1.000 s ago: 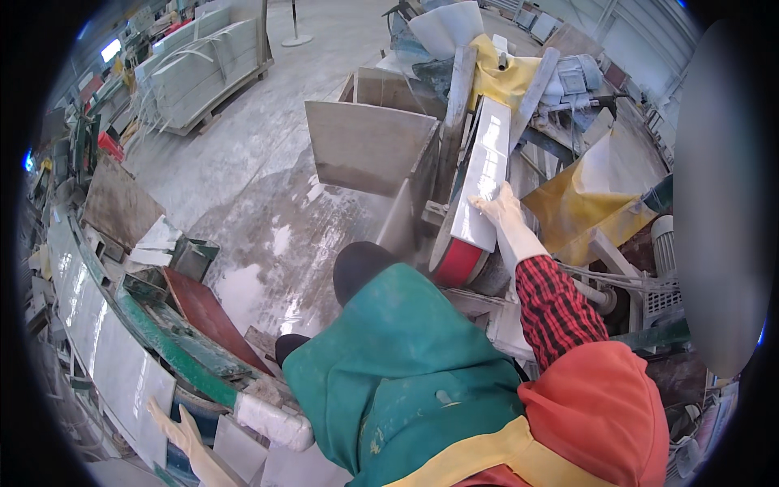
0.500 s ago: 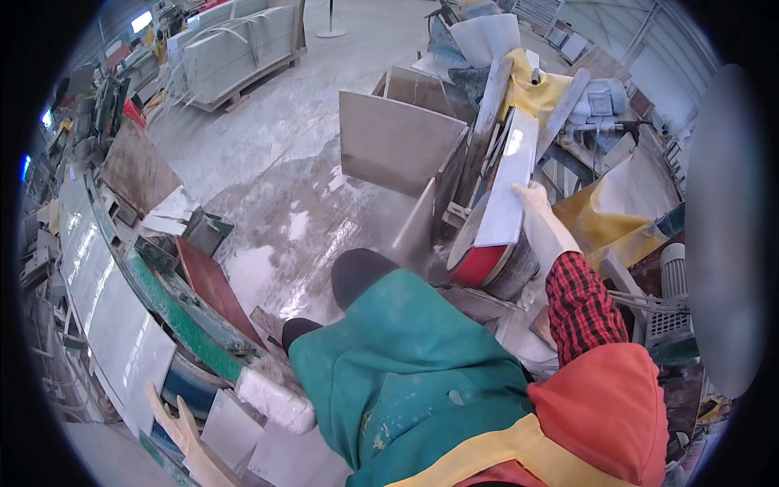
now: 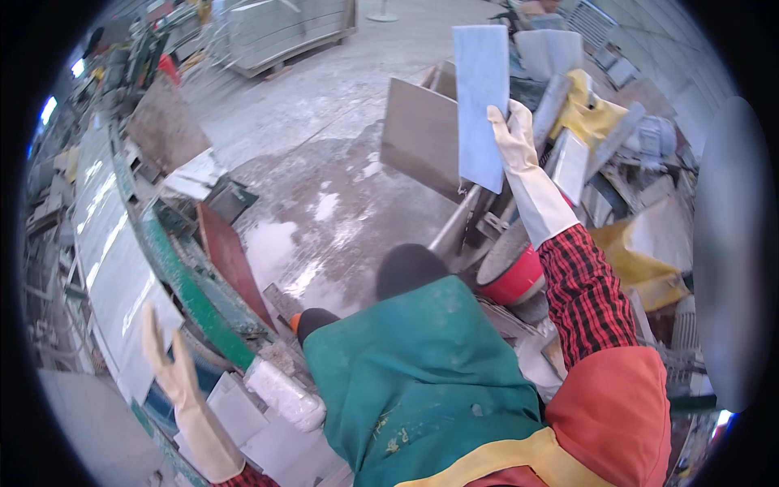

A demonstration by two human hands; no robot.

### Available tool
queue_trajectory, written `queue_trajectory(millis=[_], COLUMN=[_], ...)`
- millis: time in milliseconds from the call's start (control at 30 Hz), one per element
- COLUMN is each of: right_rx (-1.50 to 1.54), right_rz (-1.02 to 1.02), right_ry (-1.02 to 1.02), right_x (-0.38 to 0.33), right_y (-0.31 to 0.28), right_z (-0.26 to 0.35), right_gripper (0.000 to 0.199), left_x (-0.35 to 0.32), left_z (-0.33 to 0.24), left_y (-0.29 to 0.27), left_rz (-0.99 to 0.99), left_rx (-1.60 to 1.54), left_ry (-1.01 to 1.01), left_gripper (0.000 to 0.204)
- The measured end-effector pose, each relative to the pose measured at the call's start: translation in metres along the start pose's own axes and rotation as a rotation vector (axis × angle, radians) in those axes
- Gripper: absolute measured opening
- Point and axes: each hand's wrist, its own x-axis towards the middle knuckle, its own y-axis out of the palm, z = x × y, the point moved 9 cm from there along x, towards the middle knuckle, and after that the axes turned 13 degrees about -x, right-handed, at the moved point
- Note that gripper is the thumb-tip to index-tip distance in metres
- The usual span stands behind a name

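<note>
Up in the upper middle of the frame, the right hand (image 3: 513,138) in its pale glove grips a light blue tile (image 3: 482,105) by its right edge, the tile's long axis standing nearly upright above the red bucket (image 3: 513,274). The left hand (image 3: 174,381), also gloved, hangs open and empty at the lower left, well apart from the tile, beside the green-edged bench (image 3: 174,276).
</note>
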Motion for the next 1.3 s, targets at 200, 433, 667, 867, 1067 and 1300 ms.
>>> queue_trajectory(millis=[200,433,667,867,1067,1300], right_rx=[0.517,0.696,0.328,0.672,0.595,0.580], right_rz=[0.362,0.817,0.664,0.695,0.532,0.629], right_ry=[-0.052,-0.155,-0.569,0.169,0.177,0.198], right_x=[-0.013,-0.066,-0.064,-0.065,-0.097,-0.107], right_y=[0.144,0.231,0.247,0.235,0.222,0.219], right_z=[0.115,0.188,0.179,0.115,0.054,0.072], right_gripper=[0.024,0.034,0.023,0.032,0.033,0.031], left_x=[0.043,0.047,0.022,0.048,0.083,0.030], left_z=[-0.047,-0.001,0.012,0.039,0.050,0.039], left_y=[0.154,0.287,0.358,0.322,0.214,-0.016], left_rz=[0.325,0.318,0.159,-0.112,-0.498,-0.754], left_rx=[-0.392,-0.947,-1.250,-1.151,-1.350,-1.279], left_ry=[-0.239,-0.594,-0.823,-0.665,-0.616,-0.353], left_gripper=[0.059,0.070,0.033,0.026,0.029,0.038])
